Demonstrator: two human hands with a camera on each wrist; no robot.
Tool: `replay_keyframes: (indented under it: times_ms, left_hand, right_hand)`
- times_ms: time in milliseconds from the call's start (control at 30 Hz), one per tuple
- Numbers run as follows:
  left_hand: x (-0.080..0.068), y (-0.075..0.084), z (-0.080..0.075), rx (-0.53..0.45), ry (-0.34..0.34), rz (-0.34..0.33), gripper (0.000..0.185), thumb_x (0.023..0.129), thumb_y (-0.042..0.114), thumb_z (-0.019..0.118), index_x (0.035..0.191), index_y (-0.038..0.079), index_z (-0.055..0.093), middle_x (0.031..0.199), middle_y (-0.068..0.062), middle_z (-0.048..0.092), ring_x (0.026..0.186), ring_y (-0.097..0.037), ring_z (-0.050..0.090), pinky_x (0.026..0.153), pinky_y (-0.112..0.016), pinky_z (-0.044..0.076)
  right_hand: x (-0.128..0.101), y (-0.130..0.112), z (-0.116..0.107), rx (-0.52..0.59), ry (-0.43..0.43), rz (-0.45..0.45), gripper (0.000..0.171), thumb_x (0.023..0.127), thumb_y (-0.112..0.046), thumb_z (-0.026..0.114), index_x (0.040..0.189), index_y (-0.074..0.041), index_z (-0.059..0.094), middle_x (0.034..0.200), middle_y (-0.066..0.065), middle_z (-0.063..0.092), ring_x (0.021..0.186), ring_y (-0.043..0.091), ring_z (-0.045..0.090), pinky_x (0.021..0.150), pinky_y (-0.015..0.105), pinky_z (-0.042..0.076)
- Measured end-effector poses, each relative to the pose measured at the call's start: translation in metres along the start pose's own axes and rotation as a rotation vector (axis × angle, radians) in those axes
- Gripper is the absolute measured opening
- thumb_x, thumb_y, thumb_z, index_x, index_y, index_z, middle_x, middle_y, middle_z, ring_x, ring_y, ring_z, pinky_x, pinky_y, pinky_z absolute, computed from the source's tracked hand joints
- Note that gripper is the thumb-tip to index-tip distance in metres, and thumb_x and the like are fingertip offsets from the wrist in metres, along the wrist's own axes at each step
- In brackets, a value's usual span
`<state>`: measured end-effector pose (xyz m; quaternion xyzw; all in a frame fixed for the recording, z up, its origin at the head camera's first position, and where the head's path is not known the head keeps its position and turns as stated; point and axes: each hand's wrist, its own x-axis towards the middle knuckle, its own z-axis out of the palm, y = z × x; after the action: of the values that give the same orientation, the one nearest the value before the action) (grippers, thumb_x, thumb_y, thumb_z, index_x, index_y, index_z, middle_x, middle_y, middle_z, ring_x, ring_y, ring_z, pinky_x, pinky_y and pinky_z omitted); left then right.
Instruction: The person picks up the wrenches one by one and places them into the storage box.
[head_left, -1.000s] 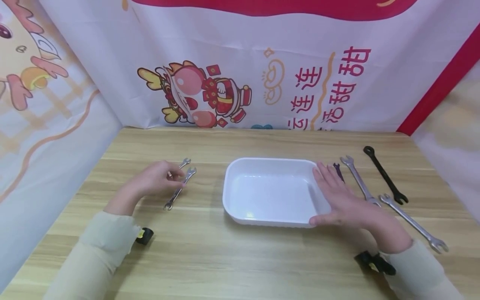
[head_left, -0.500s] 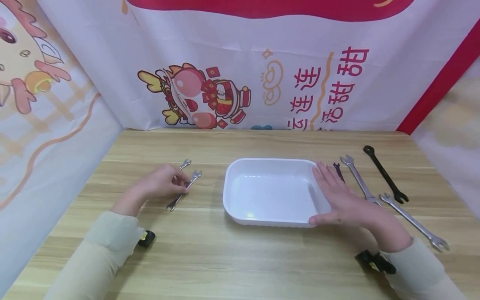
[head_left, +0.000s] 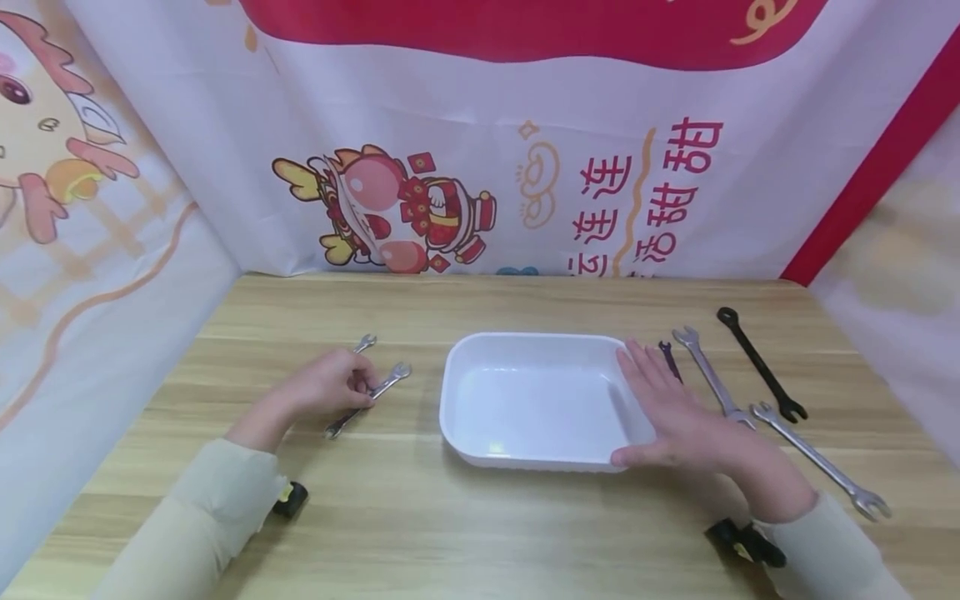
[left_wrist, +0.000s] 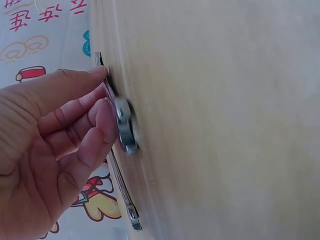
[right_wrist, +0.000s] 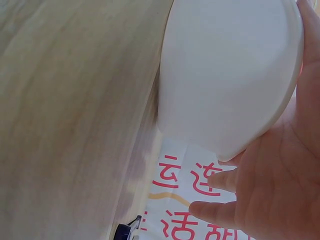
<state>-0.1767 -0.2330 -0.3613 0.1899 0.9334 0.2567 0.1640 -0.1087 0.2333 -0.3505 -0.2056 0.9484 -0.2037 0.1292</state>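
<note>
A white plastic tray (head_left: 480, 454) sits mid-table. My right hand (head_left: 675, 412) lies flat and open against its right rim, thumb at the front corner; the right wrist view shows the tray's wall (right_wrist: 225, 75) against my palm (right_wrist: 280, 190). To the left of the tray, my left hand (head_left: 333, 385) curls its fingers on a small silver wrench (head_left: 372, 397), whose head points at the tray. In the left wrist view my fingertips (left_wrist: 102, 117) pinch that wrench (left_wrist: 122, 125) on the wood. A second small wrench (head_left: 365, 342) lies just behind the hand.
Right of the tray lie a short dark wrench (head_left: 667, 358), a silver wrench (head_left: 708, 377), a black wrench (head_left: 761, 367) and a longer silver wrench (head_left: 821, 462). Printed banner walls (head_left: 480, 167) close the table at the back and both sides.
My left hand has slid the silver wrench to the right, closer to the tray. The right hand has stayed on the tray's rim. The head view has tilted slightly.
</note>
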Motion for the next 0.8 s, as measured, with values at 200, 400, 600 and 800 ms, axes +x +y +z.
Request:
replay_keyframes:
  times_ms: [200,400,600,800]
  left_hand:
    - [-0.0018,0.0023,-0.0009,0.03,-0.01,-0.039,0.012,0.079,0.009,0.081,0.081,0.007,0.069,0.075,-0.001,0.065,0.07,-0.012,0.057,0.064,-0.024,0.05]
    - [-0.0033,0.0014,0.0017,-0.003,-0.053,-0.055,0.01,0.079,0.005,0.076,0.08,0.009,0.067,0.074,-0.002,0.064,0.068,-0.014,0.056,0.061,-0.025,0.05]
    - [-0.0035,0.0018,0.0048,0.025,-0.089,-0.044,0.012,0.074,0.005,0.075,0.078,0.01,0.065,0.071,0.0,0.06,0.066,-0.013,0.052,0.059,-0.024,0.046]
    - [-0.0043,0.0092,-0.0004,0.063,-0.125,-0.063,0.013,0.074,0.005,0.073,0.078,0.011,0.063,0.07,0.0,0.057,0.065,-0.013,0.05,0.059,-0.025,0.043]
  right_hand:
    - [-0.002,0.0008,0.0013,0.003,-0.003,0.008,0.134,0.072,-0.074,0.071,0.159,-0.013,-0.011,0.167,0.011,-0.018,0.152,0.046,-0.01,0.107,0.082,0.009]
    - [-0.0017,0.0025,0.0021,0.006,0.007,-0.003,0.134,0.072,-0.074,0.071,0.16,-0.015,-0.011,0.167,0.011,-0.017,0.152,0.046,-0.008,0.106,0.082,0.01]
    - [-0.0006,0.0025,0.0019,0.008,0.0,0.002,0.137,0.071,-0.073,0.072,0.159,-0.012,-0.014,0.166,0.012,-0.017,0.153,0.043,-0.01,0.11,0.079,0.009]
    - [0.0001,0.0027,0.0014,0.004,0.01,-0.012,0.137,0.071,-0.073,0.072,0.159,-0.011,-0.013,0.166,0.013,-0.017,0.153,0.044,-0.01,0.112,0.076,0.01]
